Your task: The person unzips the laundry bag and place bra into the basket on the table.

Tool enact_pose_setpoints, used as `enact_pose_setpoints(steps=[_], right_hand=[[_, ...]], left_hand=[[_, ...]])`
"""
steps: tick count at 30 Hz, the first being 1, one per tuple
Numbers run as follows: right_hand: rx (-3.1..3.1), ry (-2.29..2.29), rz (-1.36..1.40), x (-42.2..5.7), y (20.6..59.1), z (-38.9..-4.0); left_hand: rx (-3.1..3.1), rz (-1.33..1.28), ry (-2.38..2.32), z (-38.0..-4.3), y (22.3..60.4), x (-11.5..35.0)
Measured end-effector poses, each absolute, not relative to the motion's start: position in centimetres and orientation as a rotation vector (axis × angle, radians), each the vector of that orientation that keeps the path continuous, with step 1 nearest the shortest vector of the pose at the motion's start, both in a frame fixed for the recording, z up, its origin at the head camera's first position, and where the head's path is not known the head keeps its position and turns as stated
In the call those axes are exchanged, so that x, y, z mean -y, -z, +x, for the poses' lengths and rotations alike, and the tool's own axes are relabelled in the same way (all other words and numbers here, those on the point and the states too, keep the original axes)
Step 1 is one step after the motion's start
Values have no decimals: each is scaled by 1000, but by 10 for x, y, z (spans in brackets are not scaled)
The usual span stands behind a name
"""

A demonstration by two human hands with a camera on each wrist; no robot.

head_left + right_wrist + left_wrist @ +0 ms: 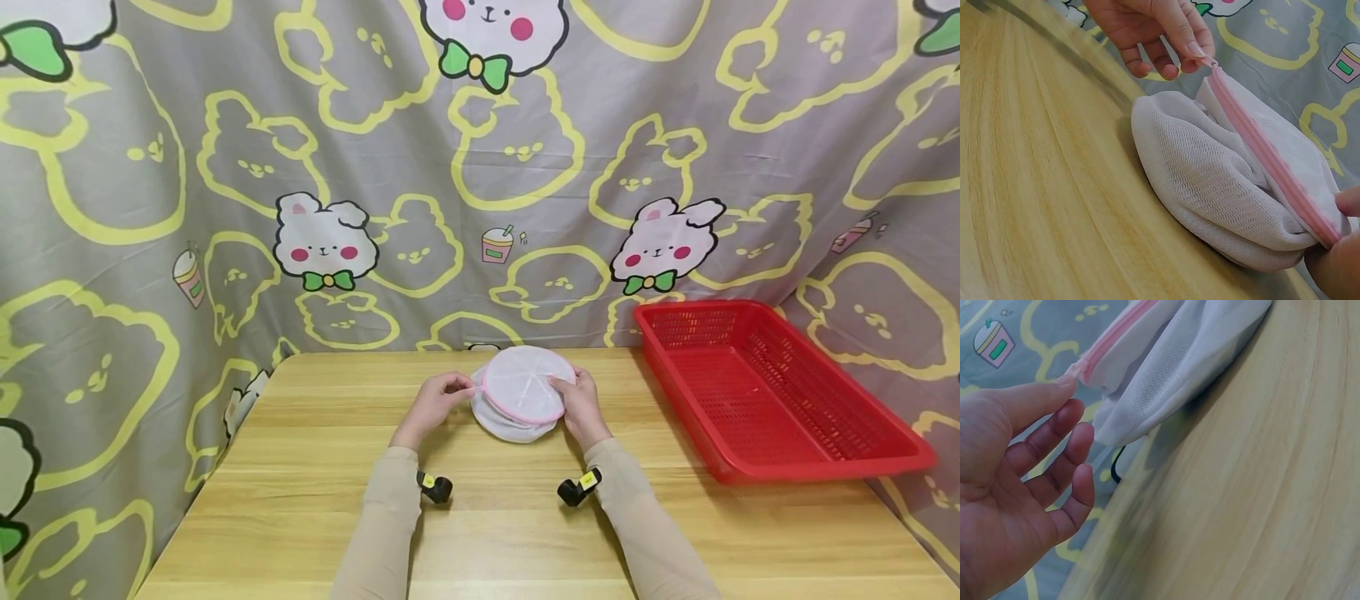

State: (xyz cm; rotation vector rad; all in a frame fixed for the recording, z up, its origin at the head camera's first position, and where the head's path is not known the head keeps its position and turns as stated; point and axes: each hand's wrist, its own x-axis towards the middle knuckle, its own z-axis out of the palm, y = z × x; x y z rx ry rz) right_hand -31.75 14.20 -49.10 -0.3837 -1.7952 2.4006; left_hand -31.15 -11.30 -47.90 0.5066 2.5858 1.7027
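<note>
A round white mesh laundry bag (525, 385) with a pink zipper (1272, 153) around its rim stands near the table's back edge, its mesh body bunched beneath the flat top. My left hand (435, 407) pinches the pink zipper pull (1209, 62) between thumb and index finger, at the left side of the rim. In the left wrist view the other fingers of this left hand (1022, 481) are bent loosely, apart from the bag. On the opposite side my right hand (585, 407) grips the rim, thumb on top and fingers underneath, partly hidden by the bag.
A red plastic basket (678, 417) with perforated walls stands on the right of the wooden table (495, 533). Behind the table hangs a grey curtain (420, 158) with cartoon prints, which also covers both sides. Each wrist carries a small black camera (437, 488).
</note>
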Motion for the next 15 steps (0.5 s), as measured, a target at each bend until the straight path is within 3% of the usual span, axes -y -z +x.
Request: enact_pose_setpoints(steps=[15], right_hand=[[1754,-2405,-392,-144,491,-319]], left_hand=[[-2574,524,-1639,-310,478,108]])
